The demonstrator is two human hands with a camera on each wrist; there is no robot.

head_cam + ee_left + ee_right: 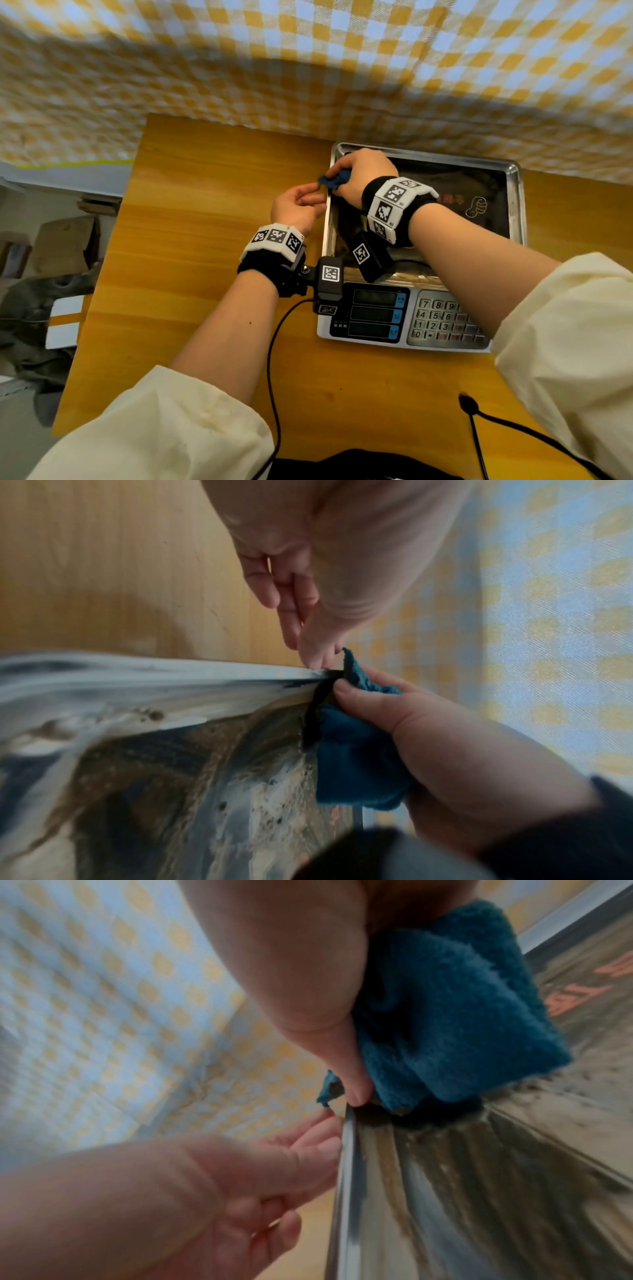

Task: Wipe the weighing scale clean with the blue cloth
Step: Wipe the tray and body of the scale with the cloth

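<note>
A: Head view first. Where is the cloth (334, 180)?

B: Bunched in the right hand (363, 174), whose fingers curl round it at the scale's (404, 315) far-left corner, about ten o'clock on the steel pan (513, 205). I judge it is bunched so that a small wad can work along the raised rim.

A: And the left hand (294, 209)?

B: Just outside the pan's left edge, at nine o'clock, fingers loosely bent, tips reaching toward the cloth's free corner. Whether they touch it cannot be told here. The keypad (445, 323) sits at six o'clock, partly covered by the right forearm.

A: Left wrist view?

B: It shows what the head misses: brown smears and specks on the pan floor, so much is left to wipe. The left fingertips (316, 656) rest at the rim beside the cloth, holding nothing.

A: Right wrist view?

B: The wad pressed against the rim from inside, under the right thumb (356, 1088); the left hand lies slack against the outer wall, likely steadying the pan. Red printing shows on the pan at two o'clock.
</note>
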